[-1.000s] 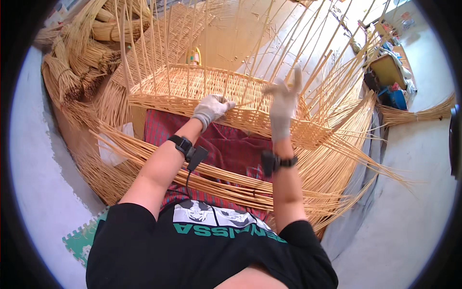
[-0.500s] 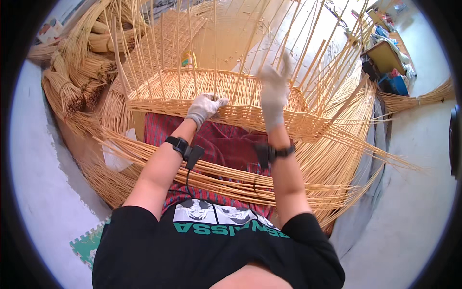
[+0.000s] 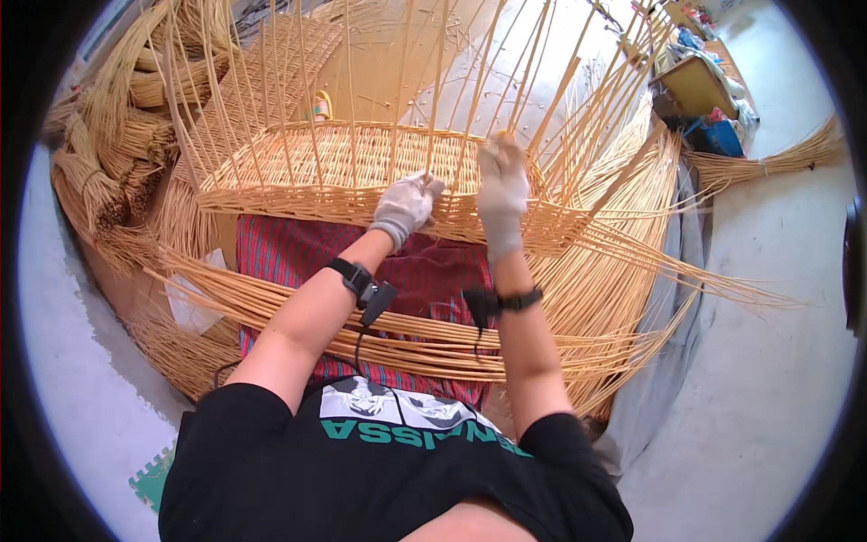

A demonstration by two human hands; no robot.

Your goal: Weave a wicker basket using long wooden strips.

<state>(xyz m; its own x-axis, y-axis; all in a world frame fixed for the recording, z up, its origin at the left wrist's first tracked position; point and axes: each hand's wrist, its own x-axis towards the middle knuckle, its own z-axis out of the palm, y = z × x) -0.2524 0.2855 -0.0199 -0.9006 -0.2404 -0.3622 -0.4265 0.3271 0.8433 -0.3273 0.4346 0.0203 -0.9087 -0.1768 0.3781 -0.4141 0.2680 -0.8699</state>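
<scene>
A large half-woven wicker basket (image 3: 298,172) lies in front of me, its woven wall facing me and many upright stakes (image 3: 397,81) rising from it. My left hand (image 3: 406,203), in a grey glove, presses against the woven wall near its lower edge, fingers closed on a weaving strand. My right hand (image 3: 501,185), also gloved, is raised beside it and grips a thin upright stake. A red checked cloth (image 3: 298,257) covers the basket's floor under my forearms. Long loose willow rods (image 3: 433,348) cross over my lap.
Bundles of willow rods (image 3: 108,154) are stacked at the left. More rods fan out to the right (image 3: 632,271) over a grey sheet (image 3: 668,361). A yellow-topped table (image 3: 695,86) with clutter stands at the far right. A green foam mat (image 3: 153,474) lies by my left side.
My right hand has come down and closed on a stake, from open fingers a second ago. My left hand has stayed at the woven wall. The view has tilted slightly.
</scene>
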